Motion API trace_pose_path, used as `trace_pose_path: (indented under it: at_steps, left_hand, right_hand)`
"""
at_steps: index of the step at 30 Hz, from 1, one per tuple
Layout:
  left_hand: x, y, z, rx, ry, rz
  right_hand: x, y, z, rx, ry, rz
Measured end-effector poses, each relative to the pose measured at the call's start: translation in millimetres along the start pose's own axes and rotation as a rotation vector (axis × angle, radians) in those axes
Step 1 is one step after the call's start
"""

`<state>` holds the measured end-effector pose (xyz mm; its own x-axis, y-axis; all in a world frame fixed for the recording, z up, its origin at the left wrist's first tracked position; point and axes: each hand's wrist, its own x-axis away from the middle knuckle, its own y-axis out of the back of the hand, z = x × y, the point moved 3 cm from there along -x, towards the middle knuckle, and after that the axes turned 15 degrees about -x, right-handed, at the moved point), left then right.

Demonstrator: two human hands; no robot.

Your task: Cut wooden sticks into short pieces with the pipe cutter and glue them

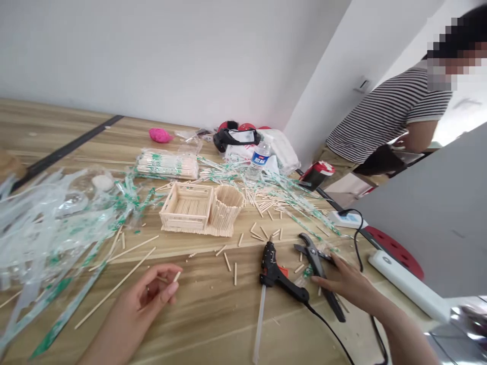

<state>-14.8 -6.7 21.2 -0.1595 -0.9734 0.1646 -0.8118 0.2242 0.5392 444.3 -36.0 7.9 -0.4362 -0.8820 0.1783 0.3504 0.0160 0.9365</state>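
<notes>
A person is sitting at a wooden table (pixel 213 314), pinching a short wooden stick piece (pixel 177 276) between the curled fingers of the left hand (pixel 142 299). The right hand (pixel 348 284) is resting open on black cutting pliers (pixel 317 268), beside a black glue gun (pixel 276 271). Gluing the piece looks next, calling for a grip on the gun.

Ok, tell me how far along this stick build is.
Done: a square stick crate and a round stick cup stand joined on the table. In hand: the left hand pinches a short stick piece; the right hand rests on the cutters beside the glue gun. Left: many loose sticks lie unused.
</notes>
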Motion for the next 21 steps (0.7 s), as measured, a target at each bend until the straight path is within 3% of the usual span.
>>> trace_pose_path:
  at_steps: [6,13,17,21]
  left_hand:
    - [3,-4.2,-6,0.103,0.084,0.057]
    - [4,-10.9,-5,0.189,0.069,0.101]
    - [6,-16.8,-1,0.223,0.067,0.132]
    - [7,-18.0,0,0.224,0.089,0.126]
  right_hand:
    - [2,7,14,0.090,0.043,0.047]
    - [27,24,33,-0.055,-0.096,-0.088]
    - [60,20,67,-0.219,0.095,-0.036]
    - [98,-10,120,-0.386,0.334,0.142]
